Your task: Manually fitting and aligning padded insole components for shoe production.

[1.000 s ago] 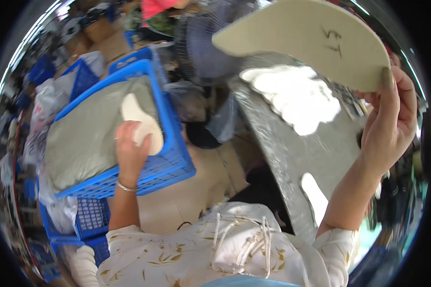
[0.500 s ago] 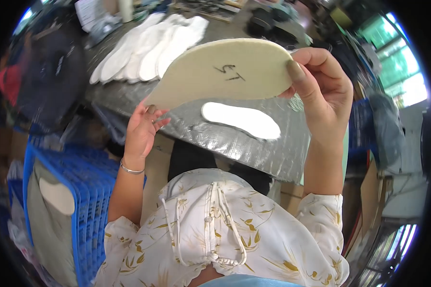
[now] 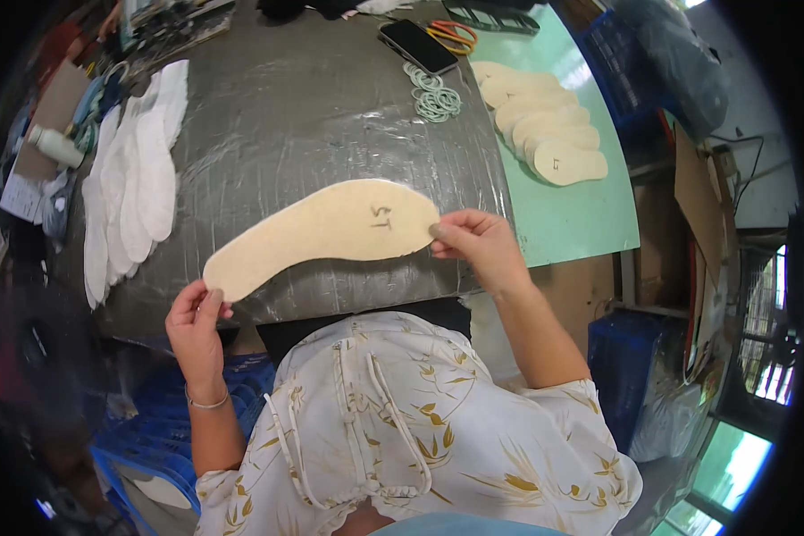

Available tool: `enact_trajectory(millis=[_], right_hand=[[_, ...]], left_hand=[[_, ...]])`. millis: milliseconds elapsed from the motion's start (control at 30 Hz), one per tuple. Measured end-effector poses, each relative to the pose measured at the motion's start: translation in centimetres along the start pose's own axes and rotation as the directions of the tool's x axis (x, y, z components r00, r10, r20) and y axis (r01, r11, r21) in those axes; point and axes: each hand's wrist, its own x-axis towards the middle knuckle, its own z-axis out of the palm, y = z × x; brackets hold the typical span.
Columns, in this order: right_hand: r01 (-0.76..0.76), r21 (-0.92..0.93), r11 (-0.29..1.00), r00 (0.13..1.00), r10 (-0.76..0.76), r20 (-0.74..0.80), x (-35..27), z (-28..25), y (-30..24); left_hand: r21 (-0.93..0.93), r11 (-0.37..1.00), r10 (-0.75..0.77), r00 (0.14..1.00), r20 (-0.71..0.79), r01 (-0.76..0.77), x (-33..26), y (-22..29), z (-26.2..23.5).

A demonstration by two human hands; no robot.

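Note:
A cream insole (image 3: 317, 228) with a dark handwritten mark spans the space between my two hands, above the near part of the table. My left hand (image 3: 196, 326) pinches its narrow end, thumb on top. At the wide end, my right hand (image 3: 478, 243) grips the edge between thumb and fingers. To the left lie several overlapping white insoles (image 3: 138, 179). Several cream insoles (image 3: 545, 121), fanned out in a row, rest on a light green sheet to the right.
A grey plastic-covered table (image 3: 304, 98) stretches ahead. At its far side are a black phone (image 3: 417, 46), orange-handled scissors (image 3: 454, 37) and pale green rubber bands (image 3: 436, 98). The green sheet (image 3: 572, 223) covers the right side. A blue crate (image 3: 152, 447) stands low on the left.
The insole has come down and nearer, now lying flatter between both hands. My view has swung right, bringing the cream insoles and phone into sight. The single white insole no longer shows.

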Motion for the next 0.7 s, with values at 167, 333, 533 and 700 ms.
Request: enact_trajectory(millis=[167, 333, 533, 700], right_hand=[[-0.023, -0.083, 0.996, 0.999, 0.025, 0.023, 2.1, 0.0, 2.4], [-0.036, -0.058, 0.998, 0.998, 0.039, 0.058, 4.7, -0.7, 2.4], [-0.021, -0.154, 0.988, 0.999, 0.028, 0.041, 6.8, -1.7, 3.1], [-0.056, -0.132, 0.99, 0.997, 0.062, 0.042, 7.0, -1.8, 3.0]], left_hand=[[-0.061, 0.982, -0.172, 0.983, 0.071, 0.176, 0.4, -0.4, -0.6], [-0.044, 0.94, -0.341, 0.938, -0.065, 0.339, 1.3, 0.4, 0.1], [0.197, 0.917, -0.33, 0.938, -0.11, 0.346, 3.4, 0.9, 0.6], [0.272, 0.887, -0.347, 0.927, -0.139, 0.373, 4.6, 1.5, 1.8]])
